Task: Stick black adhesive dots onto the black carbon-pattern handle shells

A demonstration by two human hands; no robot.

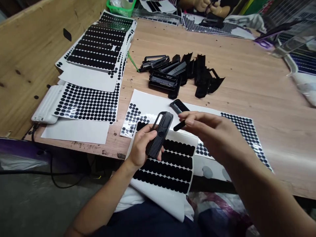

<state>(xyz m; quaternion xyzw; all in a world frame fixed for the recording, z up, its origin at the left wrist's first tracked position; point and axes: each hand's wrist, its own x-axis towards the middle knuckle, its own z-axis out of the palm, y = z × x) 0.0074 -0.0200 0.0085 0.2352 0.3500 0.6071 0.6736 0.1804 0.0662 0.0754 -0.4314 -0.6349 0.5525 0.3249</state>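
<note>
My left hand (141,144) is closed around a long black plastic part (160,134) with a textured face and a slot at its upper end, held tilted over the table's near edge. My right hand (209,130) pinches a small black oblong sticker (179,126) at its fingertips, just right of the part and not touching it. Under both hands lies a white sheet of black oblong stickers (168,166), hanging over the table edge onto my lap. A single black part (179,106) lies on a dotted sticker sheet just beyond my fingers.
A heap of black plastic parts (181,75) sits mid-table. Stacks of sticker sheets (98,49) cover the left side, beside a white power bank (45,105). Dot sticker sheets (243,131) lie on the right. Another person's hands (209,6) work at the far edge. A wooden wall stands on the left.
</note>
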